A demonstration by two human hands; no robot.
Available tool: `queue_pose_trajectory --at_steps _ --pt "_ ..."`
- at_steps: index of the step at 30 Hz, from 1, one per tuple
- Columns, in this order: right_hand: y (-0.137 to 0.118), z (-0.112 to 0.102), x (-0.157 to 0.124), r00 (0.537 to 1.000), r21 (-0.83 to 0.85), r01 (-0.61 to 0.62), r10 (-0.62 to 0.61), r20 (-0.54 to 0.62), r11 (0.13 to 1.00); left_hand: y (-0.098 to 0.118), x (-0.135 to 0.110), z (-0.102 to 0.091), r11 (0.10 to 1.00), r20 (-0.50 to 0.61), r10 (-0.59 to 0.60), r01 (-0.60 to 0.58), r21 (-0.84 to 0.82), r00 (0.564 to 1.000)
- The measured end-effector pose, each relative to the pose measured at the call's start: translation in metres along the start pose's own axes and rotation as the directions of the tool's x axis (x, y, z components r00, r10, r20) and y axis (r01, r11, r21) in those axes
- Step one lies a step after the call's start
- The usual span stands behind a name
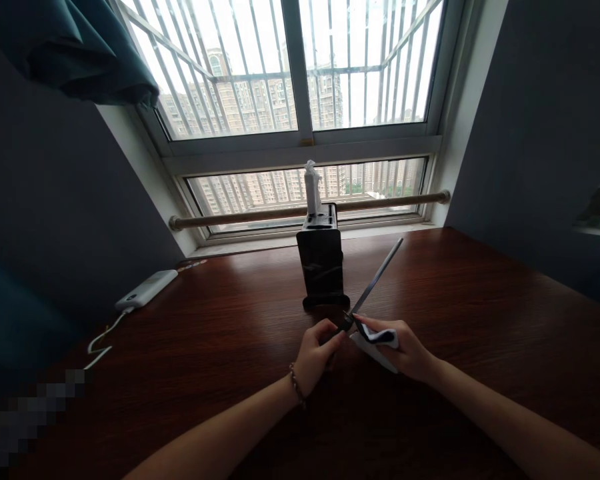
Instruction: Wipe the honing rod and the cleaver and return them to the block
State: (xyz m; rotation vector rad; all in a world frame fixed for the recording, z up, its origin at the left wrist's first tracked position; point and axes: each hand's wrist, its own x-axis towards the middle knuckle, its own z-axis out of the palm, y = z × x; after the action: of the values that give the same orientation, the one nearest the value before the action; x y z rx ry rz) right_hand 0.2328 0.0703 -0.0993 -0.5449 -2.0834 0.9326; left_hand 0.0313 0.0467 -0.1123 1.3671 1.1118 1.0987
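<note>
My left hand (pixel 317 353) is closed round the black handle of a knife (pixel 377 275). Its long, narrow grey blade slants up and to the right. My right hand (pixel 405 347) grips a folded white-and-dark cloth (pixel 381 335) close to where blade and handle meet; one white flap hangs below the fingers. Whether the cloth touches the blade is hard to make out. Just beyond both hands stands a black knife block (pixel 323 267), upright, with slots in its top. A white wrapped piece (pixel 312 190) sticks up from it.
The hands work over a dark reddish wooden table (pixel 230 320). At its left edge lies a white power strip or adapter (pixel 147 289) with a white cable (pixel 100 350). Behind the table are a horizontal rail (pixel 250 216) and a barred window. A blue curtain (pixel 90 53) hangs upper left.
</note>
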Motion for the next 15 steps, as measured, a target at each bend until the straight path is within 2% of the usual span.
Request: queue_pose_trajectory --at_steps 2,4,6,8,10,11,12,13,15 --pt "0.005 0.001 -0.001 0.998 0.036 -0.046 0.047 -0.034 0.998 -0.001 0.001 -0.001 0.999 0.014 -0.013 0.013 -0.052 1.0" --pt "0.011 0.002 -0.001 0.985 0.073 -0.14 0.147 -0.095 0.987 -0.001 0.002 -0.002 0.995 0.036 -0.016 0.019 -0.101 0.999" --pt "0.018 0.002 -0.001 0.941 0.121 -0.247 0.267 -0.206 0.962 -0.003 0.003 -0.002 0.989 0.06 -0.017 0.025 -0.143 0.998" --pt "0.022 0.001 0.0 0.85 0.208 -0.343 0.397 -0.346 0.916 -0.004 0.003 -0.002 0.982 0.081 -0.02 0.034 -0.183 0.996" --pt "0.023 -0.001 0.002 0.715 0.392 -0.388 0.54 -0.444 0.835 -0.005 0.003 -0.003 0.969 0.114 -0.037 0.064 -0.238 0.993" --pt "0.022 -0.002 0.003 0.661 0.507 -0.378 0.609 -0.438 0.775 -0.004 0.004 -0.003 0.956 0.141 -0.055 0.092 -0.278 0.989" --pt "0.02 -0.002 0.005 0.632 0.618 -0.353 0.666 -0.396 0.702 -0.004 0.004 -0.004 0.937 0.176 -0.077 0.131 -0.323 0.981" --pt "0.018 -0.002 0.006 0.628 0.71 -0.322 0.703 -0.335 0.626 -0.004 0.004 -0.004 0.912 0.219 -0.1 0.178 -0.369 0.97" --pt "0.015 0.001 0.007 0.662 0.808 -0.3 0.721 -0.206 0.506 -0.002 0.005 -0.006 0.855 0.31 -0.139 0.272 -0.442 0.94"
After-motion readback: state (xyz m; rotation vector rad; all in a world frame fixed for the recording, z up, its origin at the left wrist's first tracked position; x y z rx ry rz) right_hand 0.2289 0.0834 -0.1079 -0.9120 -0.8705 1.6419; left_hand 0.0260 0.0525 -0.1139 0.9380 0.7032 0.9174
